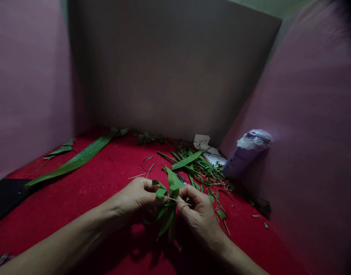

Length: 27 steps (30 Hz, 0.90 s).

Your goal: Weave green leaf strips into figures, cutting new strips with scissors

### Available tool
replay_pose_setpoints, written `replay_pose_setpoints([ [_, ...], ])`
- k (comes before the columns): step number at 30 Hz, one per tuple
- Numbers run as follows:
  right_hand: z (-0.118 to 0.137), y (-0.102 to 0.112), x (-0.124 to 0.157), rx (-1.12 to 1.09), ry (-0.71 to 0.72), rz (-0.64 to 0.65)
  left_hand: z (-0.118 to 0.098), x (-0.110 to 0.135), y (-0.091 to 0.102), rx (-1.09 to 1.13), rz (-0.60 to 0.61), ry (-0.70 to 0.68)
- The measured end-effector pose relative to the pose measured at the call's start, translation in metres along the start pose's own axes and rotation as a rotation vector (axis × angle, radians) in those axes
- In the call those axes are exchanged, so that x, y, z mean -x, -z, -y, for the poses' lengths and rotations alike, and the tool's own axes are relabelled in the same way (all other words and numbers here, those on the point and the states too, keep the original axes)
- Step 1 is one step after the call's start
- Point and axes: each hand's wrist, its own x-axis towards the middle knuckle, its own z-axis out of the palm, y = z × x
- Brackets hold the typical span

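A bundle of folded leaves point(166, 219) is held up between both hands above the red cloth point(118, 162), narrow blades hanging down. At its left side it is pinched by the left hand point(138, 195), thumb and fingers together on the green. A thin pale strip point(173, 199), crossing the bundle's front, is clamped between thumb and forefinger of the right hand point(200, 214) (whether it is knotted cannot be told). Scissors point(181, 179) are partly hidden behind that hand; cut stems point(205, 168) are heaped near a purple container point(241, 159).
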Motion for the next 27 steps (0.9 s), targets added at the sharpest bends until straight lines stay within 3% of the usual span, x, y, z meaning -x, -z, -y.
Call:
replay_pose_setpoints([
  [14, 0.0023, -0.0005, -0.0008, -0.075, -0.028, 0.021, 0.004, -0.0045, 0.0011, -0.045, -0.107, -0.015],
  [27, 0.0021, -0.0003, 0.0015, -0.067, -0.033, 0.027, 0.0107, -0.007, 0.0023, -0.023, -0.05, 0.0],
])
